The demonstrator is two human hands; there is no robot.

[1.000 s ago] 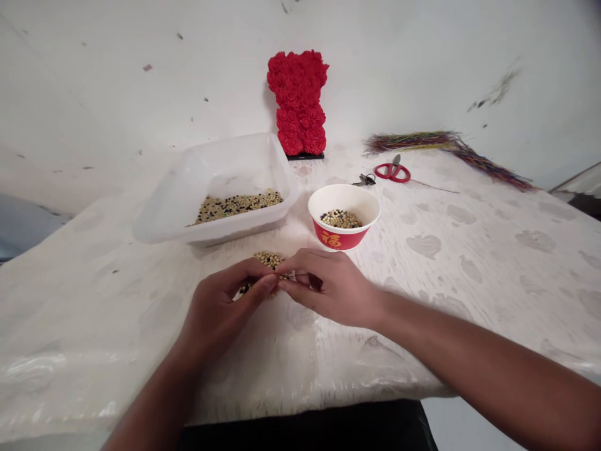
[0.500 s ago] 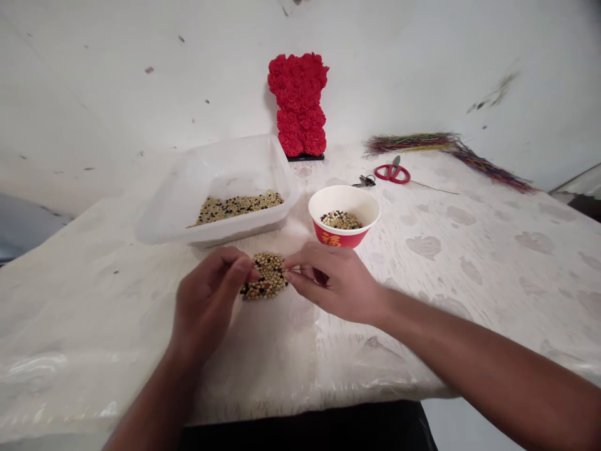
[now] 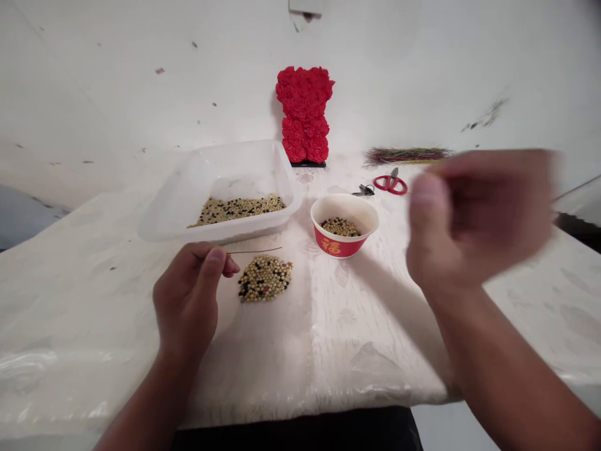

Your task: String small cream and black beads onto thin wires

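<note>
Between the thumb and fingers of my left hand (image 3: 190, 285) is pinched a thin dark wire (image 3: 258, 250), which sticks out to the right above a small pile of beads (image 3: 265, 279). The beads are mostly pale, with some black and a few coloured ones, and lie loose on the tablecloth. My right hand (image 3: 479, 219) is raised at the right, in front of part of the wire bundle. Motion smears its fingers, so whether it holds anything cannot be made out. A red and white paper bowl (image 3: 341, 244) with more beads stands between the hands.
A white plastic tub (image 3: 220, 235) with beads is at the left. Behind it stands a bear-like shape of red roses (image 3: 305, 113) against the wall. Keys (image 3: 364, 190), red-handled scissors (image 3: 390, 183) and a bundle of coloured wires (image 3: 404, 155) lie at the back right.
My right hand has left the bead pile and swung up to the right. My left hand has shifted slightly left, and the wire in it now shows clearly.
</note>
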